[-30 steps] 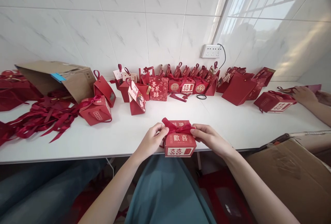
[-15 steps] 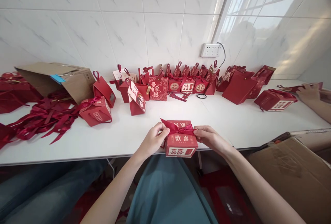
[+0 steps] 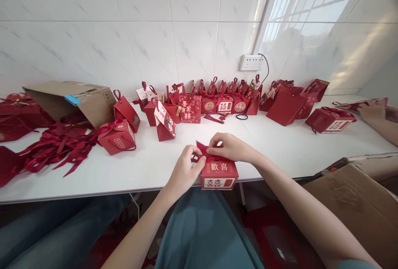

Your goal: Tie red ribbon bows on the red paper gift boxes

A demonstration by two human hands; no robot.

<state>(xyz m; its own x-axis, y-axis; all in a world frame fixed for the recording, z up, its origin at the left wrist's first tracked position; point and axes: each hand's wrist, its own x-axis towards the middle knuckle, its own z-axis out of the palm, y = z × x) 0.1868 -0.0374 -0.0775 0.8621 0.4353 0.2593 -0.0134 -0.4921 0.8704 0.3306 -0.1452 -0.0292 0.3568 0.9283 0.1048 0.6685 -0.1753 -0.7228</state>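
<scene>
A red gift box (image 3: 219, 173) with pale characters sits at the table's front edge, right before me. Across its top runs a dark red ribbon (image 3: 202, 148), one pointed end of which sticks up at the left. My left hand (image 3: 188, 167) pinches the ribbon at the box's left side. Over the top of the box, my right hand (image 3: 228, 147) has thumb and forefinger closed on the ribbon near its upright end. Part of the ribbon's middle is hidden behind the fingers.
Rows of red gift boxes (image 3: 190, 109) line the wall. At left lie a heap of ribbons (image 3: 59, 149) and an open cardboard box (image 3: 90, 99). A black hair tie (image 3: 241, 117) lies mid-table. Another person's hand (image 3: 373, 111) is at far right, above a large carton (image 3: 354, 202).
My right hand has moved left from the box's right side, across its top, to the ribbon's left end. My left hand stays at the left side. The view has shifted slightly.
</scene>
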